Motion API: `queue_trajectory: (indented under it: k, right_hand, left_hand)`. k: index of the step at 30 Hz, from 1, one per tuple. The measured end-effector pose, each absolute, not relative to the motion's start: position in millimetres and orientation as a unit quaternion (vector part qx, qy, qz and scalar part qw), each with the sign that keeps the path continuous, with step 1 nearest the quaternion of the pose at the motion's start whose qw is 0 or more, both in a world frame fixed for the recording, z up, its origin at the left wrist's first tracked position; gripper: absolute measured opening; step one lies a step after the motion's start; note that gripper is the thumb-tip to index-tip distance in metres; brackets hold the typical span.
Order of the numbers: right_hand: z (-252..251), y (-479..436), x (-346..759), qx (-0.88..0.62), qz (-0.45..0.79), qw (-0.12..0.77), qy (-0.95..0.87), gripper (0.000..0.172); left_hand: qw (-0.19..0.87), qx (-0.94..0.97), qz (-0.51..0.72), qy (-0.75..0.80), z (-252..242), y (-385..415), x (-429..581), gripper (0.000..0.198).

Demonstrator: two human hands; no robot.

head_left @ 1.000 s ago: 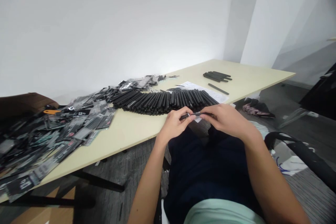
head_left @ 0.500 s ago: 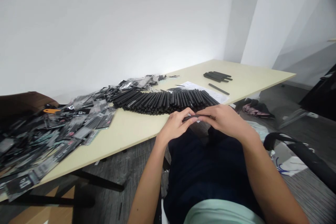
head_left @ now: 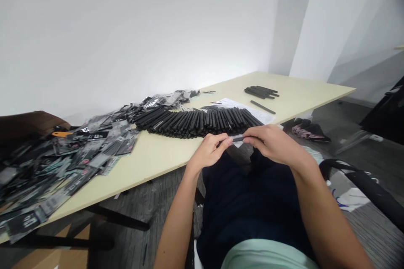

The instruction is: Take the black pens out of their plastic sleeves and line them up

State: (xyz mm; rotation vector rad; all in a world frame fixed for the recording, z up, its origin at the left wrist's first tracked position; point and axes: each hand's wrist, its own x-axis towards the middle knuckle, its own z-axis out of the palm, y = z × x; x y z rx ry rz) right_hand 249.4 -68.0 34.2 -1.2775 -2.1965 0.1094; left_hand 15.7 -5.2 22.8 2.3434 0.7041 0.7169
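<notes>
A thin black stick (head_left: 237, 139) is stretched between my two hands, above my lap by the table's front edge. My left hand (head_left: 212, 148) pinches its left end between thumb and fingers. At the other end, my right hand (head_left: 268, 141) is closed round it, hiding that part. Just beyond my hands lies a long row of similar black sticks (head_left: 195, 122), packed side by side. A smaller bunch of black sticks (head_left: 260, 91) rests farther back on the right, with a single black stick (head_left: 263, 107) in front of it.
A heap of black and clear packets (head_left: 94, 147) covers the left of the pale table (head_left: 158, 164), with an orange-handled tool (head_left: 62, 134) on it. A white paper sheet (head_left: 230, 103) lies behind the row. A brown box (head_left: 31, 128) stands far left.
My hands have drawn slightly apart, showing more of the stick between them. The stick looks turned, with a greyer face showing. The things on the table have stayed put.
</notes>
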Motion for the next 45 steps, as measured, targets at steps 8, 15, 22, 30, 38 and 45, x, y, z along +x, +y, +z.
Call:
queue_trajectory:
  k: [8, 15, 22, 30, 38, 45]
  right_hand:
    - [32, -68, 251, -0.399, -0.045, 0.34, -0.85, 0.025]
    - [34, -71, 250, -0.379, -0.108, 0.357, -0.847, 0.025]
    - [33, -68, 254, -0.394, -0.083, 0.357, -0.843, 0.025]
    - [28, -67, 246, -0.439, -0.083, 0.299, -0.843, 0.023]
    - [28, -66, 238, -0.446, -0.071, 0.291, -0.844, 0.02]
    - [28, -67, 238, -0.432, -0.069, 0.311, -0.844, 0.02]
  left_hand:
    - [0.338, 0.861, 0.294, 0.243, 21, -3, 14, 0.048]
    - [0.357, 0.853, 0.295, 0.239, 20, -3, 14, 0.051]
    - [0.328, 0.867, 0.268, 0.262, 22, -4, 16, 0.053]
    - [0.308, 0.865, 0.281, 0.279, 21, -6, 18, 0.032]
    - [0.265, 0.89, 0.257, 0.267, 22, -5, 18, 0.045]
    - [0.266, 0.888, 0.258, 0.273, 24, -5, 19, 0.049]
